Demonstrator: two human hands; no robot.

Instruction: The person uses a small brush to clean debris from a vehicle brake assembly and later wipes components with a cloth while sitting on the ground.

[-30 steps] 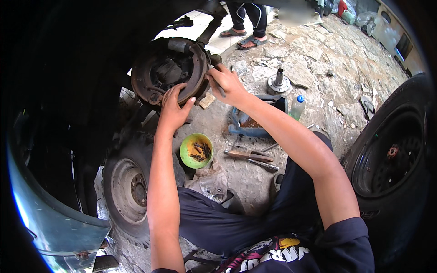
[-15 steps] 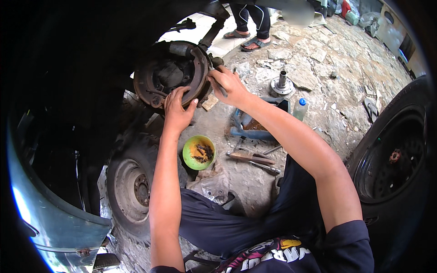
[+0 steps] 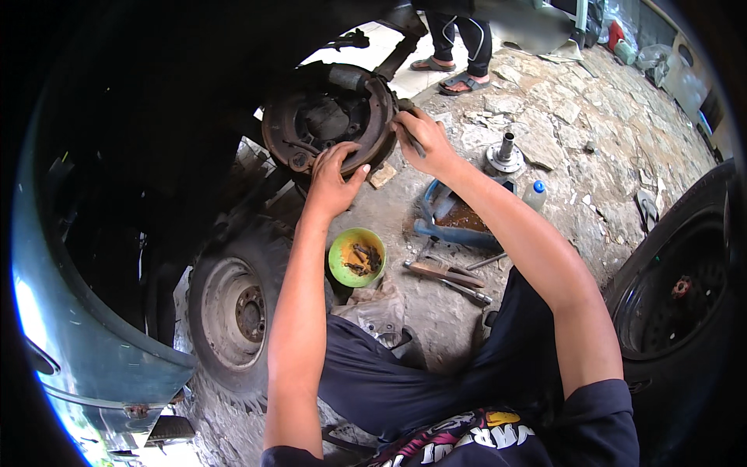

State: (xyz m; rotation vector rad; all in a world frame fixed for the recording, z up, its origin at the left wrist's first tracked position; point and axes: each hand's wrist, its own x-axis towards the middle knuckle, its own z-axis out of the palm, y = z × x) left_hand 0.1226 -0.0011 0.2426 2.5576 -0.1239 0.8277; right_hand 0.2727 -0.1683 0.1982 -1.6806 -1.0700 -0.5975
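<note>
A rusty drum brake assembly [image 3: 327,117] is mounted under the vehicle at the upper middle, its drum off and the inside exposed. My left hand [image 3: 334,183] grips the lower part of the curved brake shoe [image 3: 378,128], fingers over its inner side and thumb on its outer edge. My right hand [image 3: 428,144] is closed at the right edge of the assembly. A slim dark metal tool [image 3: 415,142] shows between its fingers; its far end is hidden.
Below the brake stand a green bowl [image 3: 356,258] of small parts and a blue tray [image 3: 459,232]. Nearby are a hammer [image 3: 440,272], a wheel hub [image 3: 506,156] and a bottle [image 3: 535,194]. Wheels lie left [image 3: 233,311] and right [image 3: 669,288]. A person's feet [image 3: 464,83] are beyond.
The whole view has shifted, so the scene sits farther right in the picture. Both hands stay at the brake assembly with nearly the same hold.
</note>
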